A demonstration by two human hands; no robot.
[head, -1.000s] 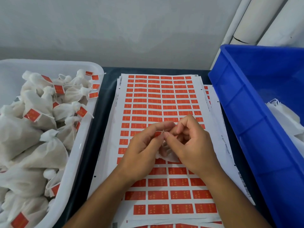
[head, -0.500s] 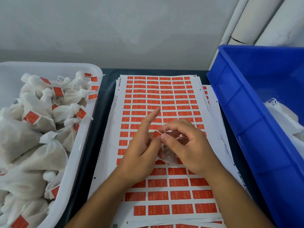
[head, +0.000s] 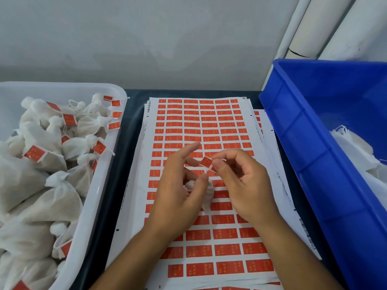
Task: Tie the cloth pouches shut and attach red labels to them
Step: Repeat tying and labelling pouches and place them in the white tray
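Both hands work over a stack of label sheets (head: 209, 258) covered in rows of red stickers. My right hand (head: 240, 187) pinches a single red label (head: 206, 162) between thumb and forefinger, folded round a thin white string. My left hand (head: 180, 191) holds a small white cloth pouch (head: 207, 194) that hangs between the two hands, its thumb by the string and its forefinger stretched out straight. Most of the pouch is hidden by the hands.
A white tub (head: 92, 208) on the left holds several tied white pouches with red labels. A blue crate (head: 326, 164) on the right holds white cloth pouches (head: 356, 147). Wall and white pipes (head: 326, 28) stand behind the dark table.
The hands have drawn slightly apart. My right hand lifted the red label up and to the right, and my left forefinger stays stretched out after uncurling.
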